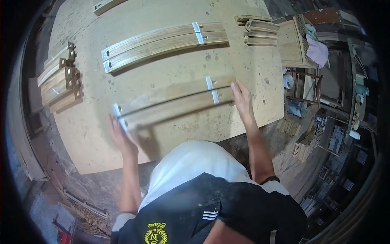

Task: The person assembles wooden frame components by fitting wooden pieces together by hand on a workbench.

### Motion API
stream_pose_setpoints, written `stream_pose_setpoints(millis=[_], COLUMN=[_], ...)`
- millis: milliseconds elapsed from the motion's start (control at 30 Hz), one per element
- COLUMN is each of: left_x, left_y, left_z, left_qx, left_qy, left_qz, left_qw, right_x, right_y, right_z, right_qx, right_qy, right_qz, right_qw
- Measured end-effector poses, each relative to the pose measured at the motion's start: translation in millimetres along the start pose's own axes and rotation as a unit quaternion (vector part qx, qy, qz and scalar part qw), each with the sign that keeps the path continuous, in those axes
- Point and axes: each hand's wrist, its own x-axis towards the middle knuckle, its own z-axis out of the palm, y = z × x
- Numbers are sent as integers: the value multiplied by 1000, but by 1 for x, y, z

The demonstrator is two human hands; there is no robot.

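Nearest the person's body, a taped bundle of curved wooden slats lay across the worktable, long axis running left to right. Left hand and right hand pressed its two ends, fingers flat, not closed around it. Beyond lay a second bundle, then stacked wooden pieces and cluttered workshop.

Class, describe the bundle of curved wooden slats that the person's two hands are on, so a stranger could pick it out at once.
On the large plywood table, two long bundles of curved wooden slats lie side by side. Take the nearer bundle, with the left hand at one end and the right hand at the other. Unlike the farther bundle, it is being touched and looks blurred.
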Motion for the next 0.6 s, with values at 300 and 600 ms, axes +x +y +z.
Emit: stream_pose_setpoints(millis=[300, 600], left_x=[80, 49], left_y=[66, 84], left_z=[10, 57], left_qx=[92, 651], left_qy=[-92, -255], left_qz=[139, 195], left_qw=[982, 688], right_x=[39, 142], right_y=[-82, 13], right_z=[-9, -8], right_qx=[32, 28], right_qy=[24, 7], right_qz=[-99, 96], right_qw=[994, 995])
